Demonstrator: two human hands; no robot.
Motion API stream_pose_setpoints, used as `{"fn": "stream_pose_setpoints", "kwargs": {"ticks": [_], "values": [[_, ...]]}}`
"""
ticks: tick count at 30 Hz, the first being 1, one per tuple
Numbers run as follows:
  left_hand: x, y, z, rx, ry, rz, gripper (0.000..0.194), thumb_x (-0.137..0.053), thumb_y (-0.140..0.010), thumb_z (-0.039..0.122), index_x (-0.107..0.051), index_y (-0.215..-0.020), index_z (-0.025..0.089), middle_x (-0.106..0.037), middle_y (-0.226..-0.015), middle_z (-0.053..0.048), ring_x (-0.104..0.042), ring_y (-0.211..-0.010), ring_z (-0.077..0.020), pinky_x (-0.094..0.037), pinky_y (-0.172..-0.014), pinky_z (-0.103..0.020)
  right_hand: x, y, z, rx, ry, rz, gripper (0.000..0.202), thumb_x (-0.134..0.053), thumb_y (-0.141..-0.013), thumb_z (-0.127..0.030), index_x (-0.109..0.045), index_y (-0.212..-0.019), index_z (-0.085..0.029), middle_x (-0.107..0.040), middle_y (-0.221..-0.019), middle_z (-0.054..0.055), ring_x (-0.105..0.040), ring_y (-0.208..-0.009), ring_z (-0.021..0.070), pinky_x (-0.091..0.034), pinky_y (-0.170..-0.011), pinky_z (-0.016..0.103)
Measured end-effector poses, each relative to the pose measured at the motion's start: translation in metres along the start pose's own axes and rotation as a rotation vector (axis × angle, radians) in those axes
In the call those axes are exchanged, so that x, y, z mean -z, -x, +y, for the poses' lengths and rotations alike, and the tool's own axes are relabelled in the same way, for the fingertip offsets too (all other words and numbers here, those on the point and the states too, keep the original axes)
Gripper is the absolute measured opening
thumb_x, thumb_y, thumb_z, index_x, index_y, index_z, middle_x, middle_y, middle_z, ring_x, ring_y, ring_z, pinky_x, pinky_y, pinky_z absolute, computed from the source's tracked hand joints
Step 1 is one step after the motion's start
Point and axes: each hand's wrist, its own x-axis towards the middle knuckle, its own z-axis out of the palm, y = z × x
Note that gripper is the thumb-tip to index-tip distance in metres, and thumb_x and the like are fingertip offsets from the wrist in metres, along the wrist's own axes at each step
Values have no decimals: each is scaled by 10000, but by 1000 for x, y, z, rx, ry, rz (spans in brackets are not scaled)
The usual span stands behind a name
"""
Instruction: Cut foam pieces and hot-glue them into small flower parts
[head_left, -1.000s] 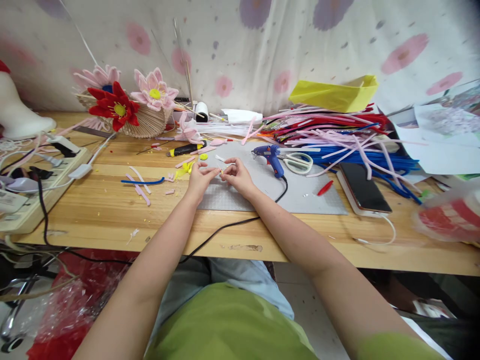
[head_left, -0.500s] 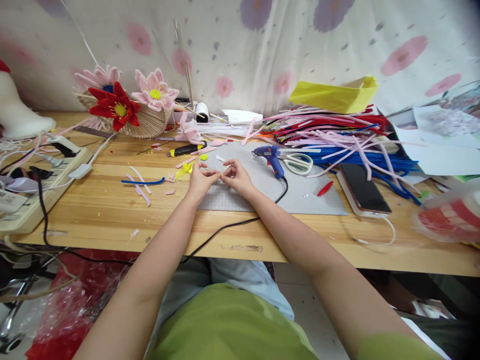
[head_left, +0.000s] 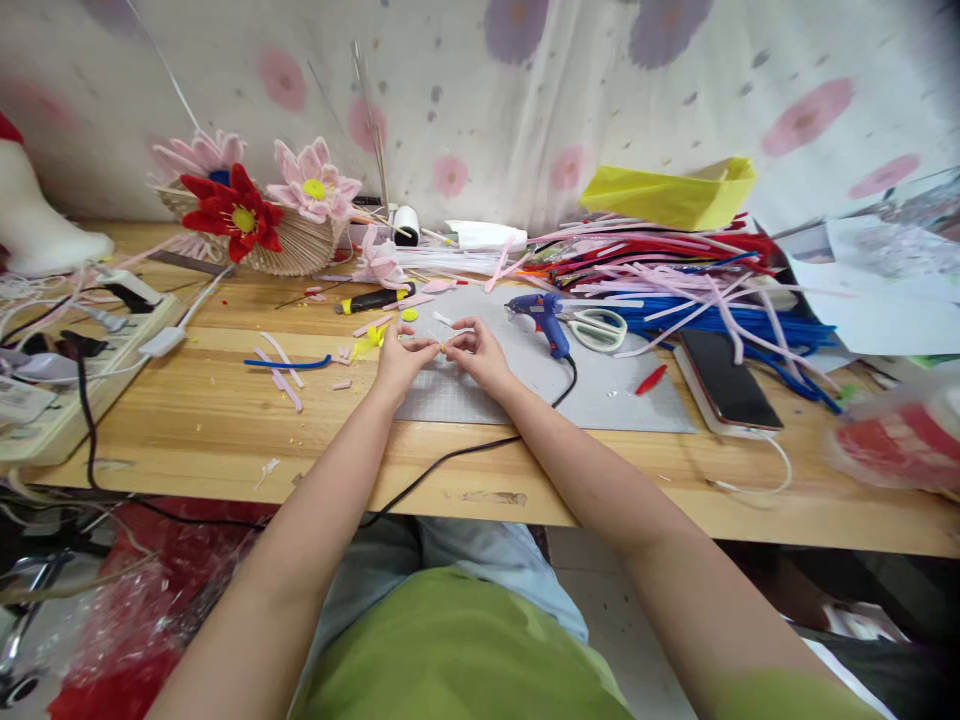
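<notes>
My left hand and my right hand meet over the grey cutting mat, fingertips pinched together. Between them is something tiny and pale yellowish, too small to name. Just behind my left hand lie yellow scraps and a round yellow disc. A small white piece rests on the mat beyond my fingers. To the right of my right hand are a blue glue gun and white-handled scissors. A red petal-shaped piece lies farther right on the mat.
Finished fuzzy flowers, one a red flower, stand at the back left. Bundled pipe cleaners fill the back right, near a phone. A power strip sits left. The glue gun's black cord crosses the table's front.
Almost nothing differs. Both hands stay pinched together in the same place, with only slight finger movement; the view has shifted very slightly.
</notes>
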Motion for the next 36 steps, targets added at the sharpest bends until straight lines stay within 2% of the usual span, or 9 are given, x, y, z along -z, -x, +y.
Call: {"fn": "stream_pose_setpoints", "kwargs": {"ticks": [8,22,24,26,28,30,32,34,36], "values": [[0,1,1,-5,-27,6,542,-761,-499,208,-363,-865,218,-665,-683,33,-648,-636,-127,-475,-791,-316,-1,2,-4,-29,-11,6,432,-664,-604,-362,-410,-928,-235,-605,-688,-53,-576,-619,117,-414,-450,196],[0,0,1,13,-32,41,516,-740,-516,160,-374,-875,214,-657,-699,22,-647,-665,-130,-475,-771,-298,3,2,-8,-3,127,87,379,-627,-646,-343,-433,-952,-229,-611,-731,-39,-571,-660,114,-437,-512,216],[1,0,1,13,-24,59,509,-736,-520,153,-371,-870,216,-651,-704,23,-651,-679,-135,-476,-767,-295,16,3,-21,-45,170,49,344,-639,-643,-330,-465,-918,-219,-610,-727,-32,-568,-665,112,-451,-526,221],[2,-1,1,6,-17,75,503,-731,-528,149,-366,-867,218,-648,-708,23,-654,-690,-136,-476,-771,-295,39,6,-43,-132,228,-109,311,-677,-626,-331,-508,-854,-200,-610,-707,-18,-570,-658,112,-465,-538,230],[3,-2,1,-8,-17,95,499,-731,-536,148,-364,-866,219,-649,-710,23,-657,-695,-136,-476,-775,-295,71,12,-67,-210,337,-282,290,-710,-621,-355,-558,-796,-180,-631,-730,15,-593,-692,126,-484,-579,250],[3,-4,0,-23,-26,126,496,-735,-543,152,-363,-863,219,-653,-712,22,-661,-703,-138,-475,-782,-297,107,17,-86,-296,492,-345,297,-716,-635,-411,-599,-775,-177,-650,-748,38,-600,-692,136,-491,-614,274],[2,-6,-2,-35,-37,160,490,-737,-551,156,-361,-858,220,-653,-707,23,-665,-706,-141,-475,-785,-300,138,22,-95,-442,704,-316,314,-704,-646,-471,-609,-707,-177,-646,-705,52,-591,-655,153,-481,-600,300],[2,-8,-4,-39,-46,178,486,-735,-556,154,-357,-852,222,-651,-696,27,-667,-700,-142,-475,-781,-301,159,22,-91,-560,978,-203,334,-694,-656,-497,-601,-669,-177,-631,-664,61,-581,-637,181,-468,-597,337],[2,-10,-6,-39,-50,177,487,-733,-553,148,-353,-847,222,-649,-683,32,-662,-680,-137,-477,-765,-295,166,19,-77,-485,1169,21,355,-702,-641,-514,-589,-697,-181,-622,-670,63,-581,-666,207,-461,-630,364]]}}
